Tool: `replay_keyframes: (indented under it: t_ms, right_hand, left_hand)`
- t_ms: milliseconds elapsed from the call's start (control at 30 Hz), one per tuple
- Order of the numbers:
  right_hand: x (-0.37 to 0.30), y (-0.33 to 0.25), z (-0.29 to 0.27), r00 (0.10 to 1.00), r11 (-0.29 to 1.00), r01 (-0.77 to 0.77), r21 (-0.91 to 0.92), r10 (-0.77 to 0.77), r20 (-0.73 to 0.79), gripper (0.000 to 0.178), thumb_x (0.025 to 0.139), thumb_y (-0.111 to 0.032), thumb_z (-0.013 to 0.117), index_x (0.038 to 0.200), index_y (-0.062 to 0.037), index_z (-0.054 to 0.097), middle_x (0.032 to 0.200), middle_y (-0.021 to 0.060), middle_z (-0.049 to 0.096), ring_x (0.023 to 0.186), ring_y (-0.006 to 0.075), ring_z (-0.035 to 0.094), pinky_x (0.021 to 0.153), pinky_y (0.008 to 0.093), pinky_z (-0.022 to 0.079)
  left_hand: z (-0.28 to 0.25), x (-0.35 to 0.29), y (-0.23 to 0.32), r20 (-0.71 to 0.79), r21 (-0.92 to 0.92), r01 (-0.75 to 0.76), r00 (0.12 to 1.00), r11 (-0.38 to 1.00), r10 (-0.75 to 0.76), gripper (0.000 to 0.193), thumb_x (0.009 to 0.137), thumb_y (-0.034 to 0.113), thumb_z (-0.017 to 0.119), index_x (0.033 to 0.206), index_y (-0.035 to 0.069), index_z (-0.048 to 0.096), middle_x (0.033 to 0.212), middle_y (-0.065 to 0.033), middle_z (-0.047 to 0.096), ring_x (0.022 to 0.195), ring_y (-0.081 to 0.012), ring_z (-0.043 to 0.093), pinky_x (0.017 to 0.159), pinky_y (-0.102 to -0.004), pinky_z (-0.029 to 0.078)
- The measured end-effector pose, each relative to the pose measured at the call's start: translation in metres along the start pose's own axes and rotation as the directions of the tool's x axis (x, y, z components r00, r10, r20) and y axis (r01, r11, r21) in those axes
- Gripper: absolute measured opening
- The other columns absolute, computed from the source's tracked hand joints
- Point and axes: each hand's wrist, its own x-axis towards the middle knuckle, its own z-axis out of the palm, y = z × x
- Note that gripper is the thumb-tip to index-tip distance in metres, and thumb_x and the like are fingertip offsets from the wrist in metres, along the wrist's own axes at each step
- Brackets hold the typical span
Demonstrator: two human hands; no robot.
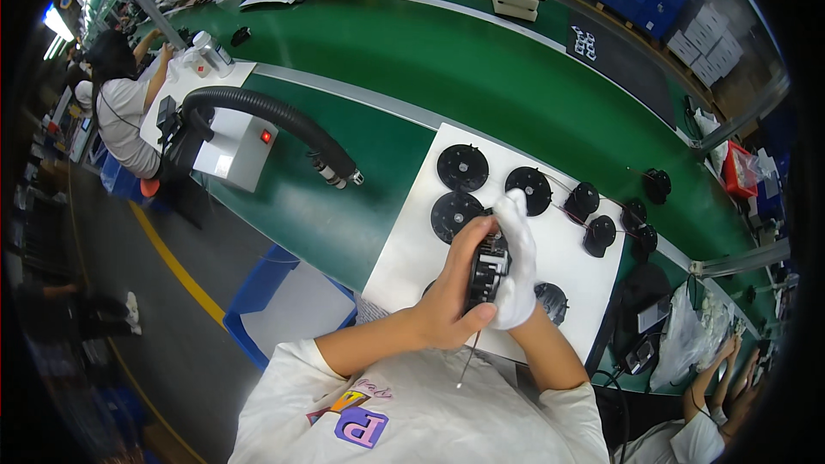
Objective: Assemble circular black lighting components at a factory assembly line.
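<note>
My bare left hand (449, 299) grips the edge of a round black part (488, 271) with toothed or ribbed sides, held on edge above the white board. My right hand (517, 268), in a white glove, presses flat fingers against the other face. A thin lead (468, 363) with a pale tip hangs below the part. Around my hands on the board lie black discs: one (462, 168) at the far left, another (455, 216) just nearer, a third (528, 191) beyond the glove, and one (552, 302) right of my wrist.
The white board (397, 259) rests on a green bench. Small black wired units (599, 235) stand at its right. To the left is a grey box (236, 150) with a black corrugated hose (275, 112). A blue bin (249, 314) sits below. Co-workers (125, 107) work at both sides.
</note>
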Motion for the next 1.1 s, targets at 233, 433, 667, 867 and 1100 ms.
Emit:
replay_keyframes:
  t_ms: [233,433,667,867,1100]
  right_hand:
    - [-0.011,-0.017,-0.014,0.905,0.988,0.156,-0.013,-0.148,-0.4,0.069,0.104,-0.047,0.023,0.158,-0.0048,0.011,0.148,0.0318,0.039,0.138,0.0411,0.04,0.118,0.0531,0.025]
    - [-0.042,-0.012,-0.035,0.889,0.991,-0.043,-0.127,-0.02,-0.457,0.067,0.105,-0.051,0.022,0.154,-0.0062,0.02,0.138,0.0262,0.051,0.125,0.0412,0.053,0.109,0.0544,0.039]
    - [-0.034,-0.023,-0.068,0.994,0.986,0.057,-0.159,-0.041,0.102,0.059,0.09,-0.043,0.057,0.134,-0.006,0.046,0.129,0.0248,0.053,0.1,0.037,0.061,0.081,0.0462,0.049]
    - [-0.019,-0.017,-0.072,0.998,0.98,-0.063,-0.189,0.065,0.004,0.062,0.08,-0.032,0.068,0.135,-0.0082,0.053,0.112,0.0191,0.061,0.088,0.0359,0.063,0.075,0.0458,0.049]
    - [0.03,-0.02,-0.05,0.79,0.827,-0.379,-0.416,0.523,0.32,0.054,0.092,-0.035,0.061,0.142,-0.019,0.048,0.092,0.0165,0.064,0.074,0.0359,0.068,0.065,0.0444,0.057]
  left_hand:
    - [0.008,0.005,-0.003,0.134,0.132,-0.434,0.899,0.891,0.418,0.094,0.08,0.041,0.077,0.149,-0.003,0.03,0.148,-0.0319,0.033,0.133,-0.0486,0.039,0.11,-0.0566,0.034]
    - [0.013,0.01,-0.001,0.161,0.185,-0.5,0.865,0.846,0.476,0.09,0.072,0.032,0.086,0.144,0.003,0.04,0.144,-0.0286,0.038,0.128,-0.0498,0.044,0.103,-0.0585,0.041]
    - [0.021,0.014,-0.011,0.161,0.203,-0.489,0.871,0.848,0.463,0.105,0.063,0.046,0.092,0.144,0.004,0.04,0.142,-0.0268,0.039,0.128,-0.0458,0.045,0.105,-0.0556,0.04]
    - [0.04,0.013,-0.001,-0.093,-0.769,0.218,0.892,0.601,-0.443,0.08,0.093,0.065,0.055,0.147,0.01,0.036,0.138,-0.0186,0.048,0.122,-0.0366,0.054,0.107,-0.0454,0.043]
    - [0.037,0.002,-0.027,-0.175,-0.541,0.319,0.863,0.779,-0.475,0.072,0.101,0.061,0.04,0.151,0.011,0.031,0.147,-0.01,0.04,0.138,-0.0237,0.04,0.115,-0.0414,0.033]
